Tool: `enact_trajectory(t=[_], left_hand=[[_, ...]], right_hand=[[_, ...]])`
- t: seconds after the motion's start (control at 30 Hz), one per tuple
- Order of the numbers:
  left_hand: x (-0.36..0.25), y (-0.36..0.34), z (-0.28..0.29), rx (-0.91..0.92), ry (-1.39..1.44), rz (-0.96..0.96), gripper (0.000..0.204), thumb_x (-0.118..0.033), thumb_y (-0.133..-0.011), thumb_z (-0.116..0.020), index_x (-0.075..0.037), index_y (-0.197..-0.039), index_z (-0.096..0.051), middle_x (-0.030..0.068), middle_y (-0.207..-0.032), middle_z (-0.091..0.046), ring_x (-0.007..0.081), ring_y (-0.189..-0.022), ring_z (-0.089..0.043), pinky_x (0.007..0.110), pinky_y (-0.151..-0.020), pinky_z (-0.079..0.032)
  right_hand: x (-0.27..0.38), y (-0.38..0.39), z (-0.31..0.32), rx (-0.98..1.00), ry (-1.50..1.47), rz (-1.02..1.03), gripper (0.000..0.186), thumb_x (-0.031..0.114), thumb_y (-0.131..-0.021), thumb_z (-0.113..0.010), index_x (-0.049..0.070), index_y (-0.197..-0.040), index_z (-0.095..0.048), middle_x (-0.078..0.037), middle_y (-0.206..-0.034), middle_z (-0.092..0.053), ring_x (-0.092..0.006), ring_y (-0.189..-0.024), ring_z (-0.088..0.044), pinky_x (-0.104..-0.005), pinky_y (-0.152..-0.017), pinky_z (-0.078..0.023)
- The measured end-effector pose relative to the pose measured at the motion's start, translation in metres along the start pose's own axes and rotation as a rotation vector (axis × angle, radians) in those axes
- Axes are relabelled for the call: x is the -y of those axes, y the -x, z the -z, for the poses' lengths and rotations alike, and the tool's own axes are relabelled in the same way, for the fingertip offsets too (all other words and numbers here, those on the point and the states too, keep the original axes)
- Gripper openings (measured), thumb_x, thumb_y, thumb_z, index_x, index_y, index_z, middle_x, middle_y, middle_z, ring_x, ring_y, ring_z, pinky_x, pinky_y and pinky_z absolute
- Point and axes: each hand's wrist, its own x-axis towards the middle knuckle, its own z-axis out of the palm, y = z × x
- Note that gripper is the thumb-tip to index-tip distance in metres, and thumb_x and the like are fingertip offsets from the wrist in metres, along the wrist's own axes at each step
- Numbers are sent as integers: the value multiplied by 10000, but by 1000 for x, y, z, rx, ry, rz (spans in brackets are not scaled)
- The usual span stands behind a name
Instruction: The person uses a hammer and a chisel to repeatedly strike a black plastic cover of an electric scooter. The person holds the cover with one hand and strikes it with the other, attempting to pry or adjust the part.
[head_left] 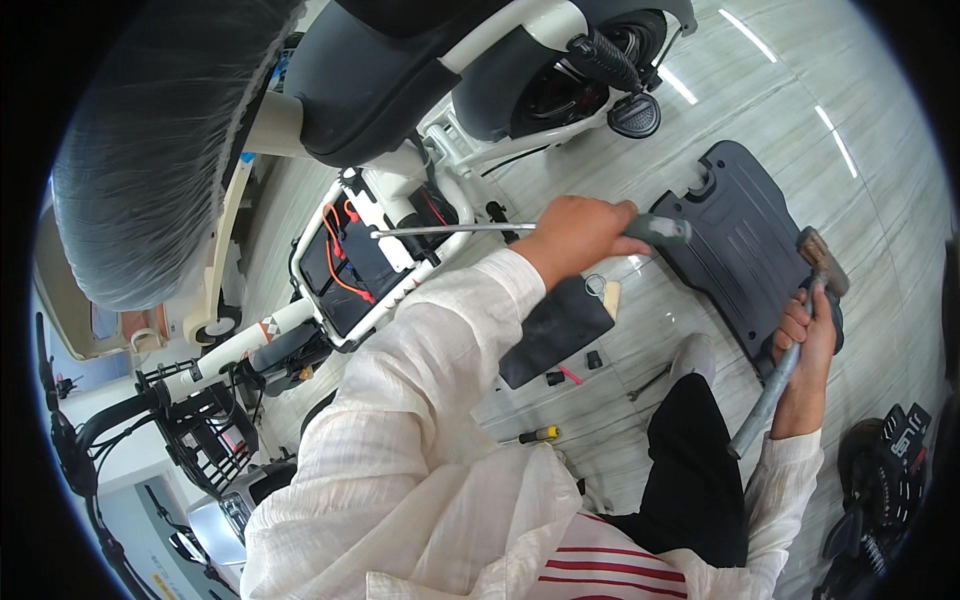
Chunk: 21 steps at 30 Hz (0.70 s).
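Screwdriver (664, 230) held in L hand (585, 238), midsection hidden; R hand (808, 335) grips hammer (765, 401), handle pt. covered

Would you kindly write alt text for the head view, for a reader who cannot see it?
A person's left hand holds a long screwdriver pointing toward a white vehicle frame with orange cables, while the right hand grips a hammer. A dark panel lies on the floor.
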Motion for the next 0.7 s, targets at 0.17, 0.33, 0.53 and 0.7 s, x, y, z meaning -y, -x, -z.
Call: enact_trajectory(t=[0.17,0.33,0.53,0.7], left_hand=[[-40,-7,-5,-5,52,-100,499,-574,-846,-604,-92,-971,-577,105,-735,-658,336,-751,-660,429,-653,-486],[-48,-17,-6,33,99,-102,535,-585,-844,-602,-87,-1040,-597,121,-766,-675,346,-784,-666,441,-689,-490],[-38,-21,-9,26,103,-77,544,-589,-840,-609,-88,-1051,-609,127,-779,-677,348,-798,-666,438,-706,-493],[-33,-21,-6,72,92,-54,544,-585,-845,-604,-83,-1055,-605,126,-778,-675,349,-796,-662,435,-707,-493]], right_hand=[[0,10,-6,73,-91,-64,282,367,-1021,-458,114,-901,-484,67,-576,-368,-27,-374,-308,-207,-316,-278],[-15,15,-6,81,-106,-188,292,371,-1024,-443,112,-898,-489,62,-574,-379,-33,-370,-316,-205,-312,-271],[-20,14,-2,117,-120,-206,286,364,-1024,-447,111,-897,-485,60,-581,-392,-31,-376,-322,-205,-317,-274],[-20,14,-1,89,-135,-177,281,358,-1022,-455,108,-897,-482,58,-583,-393,-31,-377,-324,-208,-319,-272]])
